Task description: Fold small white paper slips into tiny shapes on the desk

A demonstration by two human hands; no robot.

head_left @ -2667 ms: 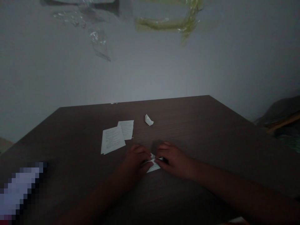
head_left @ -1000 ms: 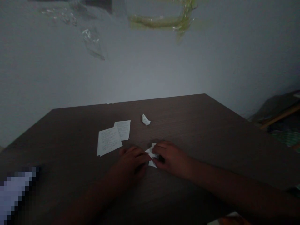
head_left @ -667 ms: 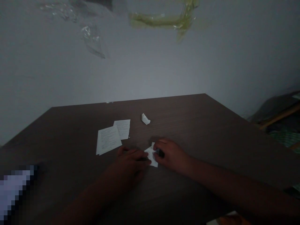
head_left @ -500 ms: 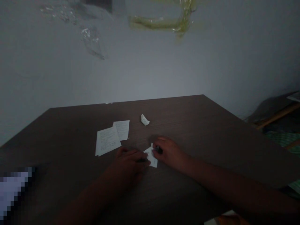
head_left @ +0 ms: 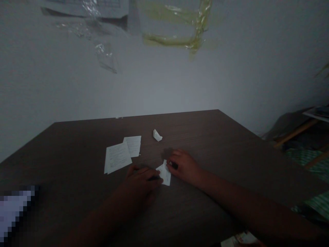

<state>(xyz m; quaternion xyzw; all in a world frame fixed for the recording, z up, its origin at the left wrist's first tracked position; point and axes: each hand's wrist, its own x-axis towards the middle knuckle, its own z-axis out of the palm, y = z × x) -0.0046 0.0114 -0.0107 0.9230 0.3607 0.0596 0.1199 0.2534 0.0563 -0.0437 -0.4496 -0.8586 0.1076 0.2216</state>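
Near side of the boat-shaped paper (head_left: pixel 157 135), slightly right of it: small creased slip (head_left: pixel 166 175) on the desk (head_left: pixel 218 147), between both hands. Main risk, my read: the slip skews or a crease lands off line, since it's tiny and pressure from the two sides could be uneven. Pulling the hands apart could tear it at a crease. Dim light makes edges hard to line up.

Left hand (head_left: pixel 141 180): partly open, narrow gap between thumb and index, tips touching the slip's left edge. Right hand (head_left: pixel 184 166): curled, thumb and index close together at its upper right edge; can't tell if they actually pinch it. Printed sheets (head_left: pixel 118 157) lie left of the boat-shaped paper, overlapping, a bit nearer the camera.
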